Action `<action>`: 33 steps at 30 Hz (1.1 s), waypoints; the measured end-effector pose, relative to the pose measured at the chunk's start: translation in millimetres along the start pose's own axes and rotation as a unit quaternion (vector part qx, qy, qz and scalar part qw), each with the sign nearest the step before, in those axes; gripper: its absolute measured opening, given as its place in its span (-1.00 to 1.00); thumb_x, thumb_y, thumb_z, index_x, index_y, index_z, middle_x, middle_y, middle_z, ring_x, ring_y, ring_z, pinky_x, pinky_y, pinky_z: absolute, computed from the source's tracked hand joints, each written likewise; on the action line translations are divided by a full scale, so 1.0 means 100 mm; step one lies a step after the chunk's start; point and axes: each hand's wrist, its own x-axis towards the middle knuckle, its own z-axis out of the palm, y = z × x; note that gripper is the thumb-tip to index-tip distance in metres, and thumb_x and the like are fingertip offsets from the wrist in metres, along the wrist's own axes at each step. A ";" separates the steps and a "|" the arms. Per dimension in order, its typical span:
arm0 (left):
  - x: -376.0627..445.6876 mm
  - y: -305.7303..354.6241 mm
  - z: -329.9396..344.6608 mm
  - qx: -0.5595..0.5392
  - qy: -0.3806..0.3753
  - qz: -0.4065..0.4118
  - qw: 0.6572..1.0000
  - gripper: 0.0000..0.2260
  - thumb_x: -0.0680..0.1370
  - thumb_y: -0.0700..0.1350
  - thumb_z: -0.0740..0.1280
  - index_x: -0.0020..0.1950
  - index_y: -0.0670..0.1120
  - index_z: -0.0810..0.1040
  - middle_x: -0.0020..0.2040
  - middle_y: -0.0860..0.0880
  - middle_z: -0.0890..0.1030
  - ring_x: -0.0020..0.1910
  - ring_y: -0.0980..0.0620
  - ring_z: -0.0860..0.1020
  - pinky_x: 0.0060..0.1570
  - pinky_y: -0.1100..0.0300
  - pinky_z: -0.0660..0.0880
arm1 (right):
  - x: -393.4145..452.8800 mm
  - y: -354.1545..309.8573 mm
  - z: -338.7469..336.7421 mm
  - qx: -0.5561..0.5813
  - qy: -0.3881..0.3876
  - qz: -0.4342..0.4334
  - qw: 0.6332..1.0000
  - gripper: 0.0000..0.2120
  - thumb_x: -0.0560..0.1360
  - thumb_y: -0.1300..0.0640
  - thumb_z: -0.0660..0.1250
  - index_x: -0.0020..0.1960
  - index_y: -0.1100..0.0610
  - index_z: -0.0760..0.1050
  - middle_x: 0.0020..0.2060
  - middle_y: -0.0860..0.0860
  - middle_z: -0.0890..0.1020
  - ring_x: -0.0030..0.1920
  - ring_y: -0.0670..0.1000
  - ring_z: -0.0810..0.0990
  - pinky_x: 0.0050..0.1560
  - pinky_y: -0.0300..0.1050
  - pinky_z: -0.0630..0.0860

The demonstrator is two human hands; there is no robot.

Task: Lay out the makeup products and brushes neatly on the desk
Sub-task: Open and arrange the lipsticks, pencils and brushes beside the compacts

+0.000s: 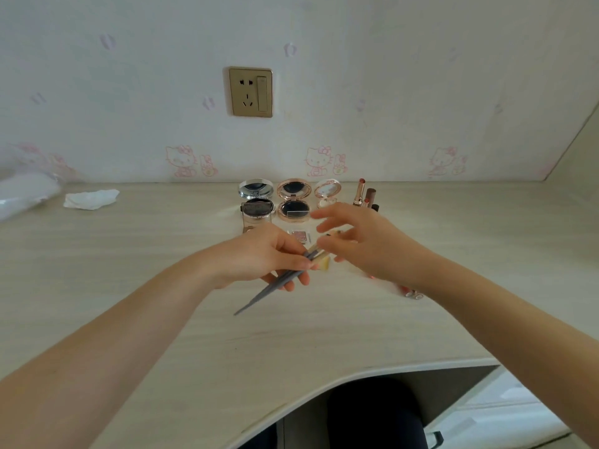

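My left hand grips grey brushes | my right hand released, fingers spread beside them | compacts behind on desk

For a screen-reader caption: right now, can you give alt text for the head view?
The left hand grips a few grey-handled brushes above a pale desk, while the open right hand reaches toward them. Open compacts and lipsticks line the wall behind.

Gold wall socket sits up on the cartoon-cat wallpaper. Crumpled white tissue lies far left on the counter, with a clear plastic bag just beside it at the edge.
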 end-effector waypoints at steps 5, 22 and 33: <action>0.03 -0.03 0.01 0.034 -0.002 -0.010 0.999 -0.85 0.55 -0.11 0.35 0.01 -0.14 0.66 -0.14 -0.02 0.70 -0.27 0.08 0.61 -0.18 0.23 0.57 | -0.01 0.02 0.08 -0.043 0.021 0.000 0.999 -0.89 0.52 0.13 0.35 0.00 -0.04 0.60 -0.15 -0.10 0.66 -0.23 -0.15 0.65 -0.14 -0.14 0.63; -0.02 -0.53 0.19 0.313 0.136 0.119 0.932 -0.84 0.50 -0.06 0.41 0.08 0.00 0.65 -0.09 0.13 0.61 -0.13 0.21 0.50 -0.13 0.42 0.39 | -0.12 0.48 0.54 -0.087 0.015 0.042 0.995 -0.87 0.50 0.15 0.35 -0.01 -0.01 0.62 -0.27 -0.24 0.57 -0.22 -0.26 0.52 -0.13 -0.54 0.36; -0.08 -0.84 0.21 0.380 0.239 0.239 0.861 -0.70 0.46 -0.06 0.45 0.17 -0.07 0.60 0.11 0.07 0.53 0.16 0.09 0.44 0.13 0.17 0.44 | -0.14 0.64 0.64 -0.221 0.094 -0.064 0.969 -0.78 0.52 0.07 0.33 0.15 0.01 0.59 0.06 -0.06 0.59 0.07 0.02 0.52 -0.04 -0.33 0.37</action>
